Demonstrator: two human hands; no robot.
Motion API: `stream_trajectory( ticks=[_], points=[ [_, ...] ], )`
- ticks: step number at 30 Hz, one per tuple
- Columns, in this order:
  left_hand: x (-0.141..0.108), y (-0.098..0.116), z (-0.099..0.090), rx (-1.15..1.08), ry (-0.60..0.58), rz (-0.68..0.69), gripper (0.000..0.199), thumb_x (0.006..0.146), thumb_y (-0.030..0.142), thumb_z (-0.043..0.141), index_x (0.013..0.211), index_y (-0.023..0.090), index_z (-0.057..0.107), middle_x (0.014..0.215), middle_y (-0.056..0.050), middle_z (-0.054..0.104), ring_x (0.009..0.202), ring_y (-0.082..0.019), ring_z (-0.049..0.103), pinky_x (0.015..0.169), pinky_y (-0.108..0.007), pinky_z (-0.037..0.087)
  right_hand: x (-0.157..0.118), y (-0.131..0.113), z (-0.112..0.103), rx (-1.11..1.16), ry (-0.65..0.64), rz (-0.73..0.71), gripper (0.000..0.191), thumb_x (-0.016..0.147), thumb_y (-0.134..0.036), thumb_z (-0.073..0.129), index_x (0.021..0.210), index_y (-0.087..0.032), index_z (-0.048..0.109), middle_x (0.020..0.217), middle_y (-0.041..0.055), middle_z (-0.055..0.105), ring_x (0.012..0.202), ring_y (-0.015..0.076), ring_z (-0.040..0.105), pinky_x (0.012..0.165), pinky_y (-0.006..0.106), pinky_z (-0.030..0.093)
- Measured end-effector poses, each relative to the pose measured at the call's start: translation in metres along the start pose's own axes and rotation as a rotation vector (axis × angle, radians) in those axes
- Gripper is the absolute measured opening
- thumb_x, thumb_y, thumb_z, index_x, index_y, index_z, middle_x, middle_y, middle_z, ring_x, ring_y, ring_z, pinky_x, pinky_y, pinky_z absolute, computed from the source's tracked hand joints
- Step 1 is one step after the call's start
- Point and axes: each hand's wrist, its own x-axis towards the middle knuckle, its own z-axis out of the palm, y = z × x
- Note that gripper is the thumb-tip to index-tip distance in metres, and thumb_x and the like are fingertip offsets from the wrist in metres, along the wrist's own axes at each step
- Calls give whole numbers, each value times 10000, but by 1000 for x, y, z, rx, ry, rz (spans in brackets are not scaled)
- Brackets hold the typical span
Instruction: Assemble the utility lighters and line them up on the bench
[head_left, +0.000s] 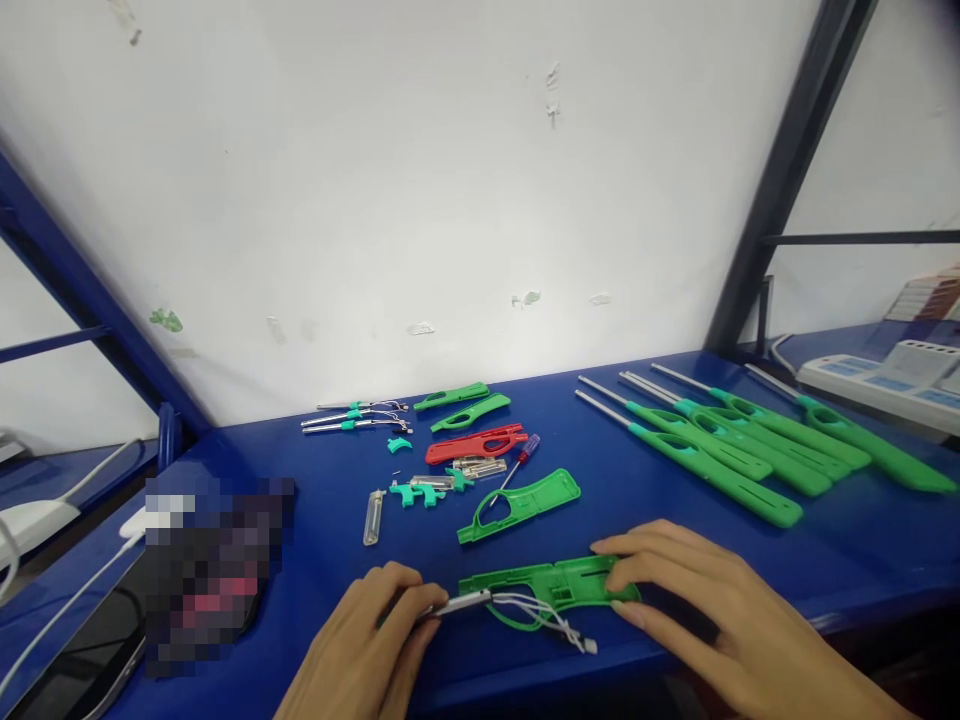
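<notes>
"Two bare hands, both yours, are at the near side of a blue surface (322,555). Your left hand (375,635) is narrowed, thumb and fingertips pinching a slim metal tube (466,602)."

"What trails from your tube?"

"White wires (529,602), running rightward to a small pale connector (590,646) nearer to you."

"And your right hand?"

"Your right hand (694,605) has its thumb and fingers around the broad right end of a green half-shell (559,578), open side up, directly before you. The tube overlaps its left end in your view; whether they touch, I cannot tell."

"What lies past your hands?"

"Just beyond is another green half-shell (536,503), with a screwdriver (529,448) resting its tip by the ring. Left of that you have teal parts (429,495) and a clear upright-looking tank (373,520); farther back, a red half-shell (474,445)."

"And to your right?"

"Several green-handled rods (720,480), side by side, their metal ends pointing away to the left."
</notes>
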Motion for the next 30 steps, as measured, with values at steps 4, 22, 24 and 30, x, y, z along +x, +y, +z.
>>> stream_trajectory(
  ticks=[4,22,24,30],
  points=[
    [-6,-10,3,-45,-17,-59,231,1146,341,497,1275,315,686,1151,-19,720,1026,-171,755,936,-221,622,0,-1,-1,4,-4,-7,182,1076,-444,630,1132,-340,768,1361,41,766,1261,253,707,1090,383,574],
    [-1,-5,4,-139,89,-122,225,1131,362,544,1278,311,706,1142,-13,715,994,-144,753,883,-171,593,-1,0,-3,10,-10,2,177,1072,-430,635,1142,-340,771,1380,42,763,1260,266,710,1116,421,563],
    [-1,-3,4,-139,83,-131,231,1132,363,543,1292,306,699,1145,-20,712,995,-149,752,880,-178,595,-1,-1,-2,16,-11,2,174,1072,-426,637,1142,-341,772,1381,39,763,1265,261,708,1117,416,564],
    [-3,-7,10,-112,27,-119,215,1130,341,540,1244,302,719,1146,-37,716,1002,-188,749,891,-243,617,2,-3,-4,17,-8,4,176,1065,-416,646,1131,-331,785,1366,48,772,1255,274,719,1100,425,582]
  ],
)
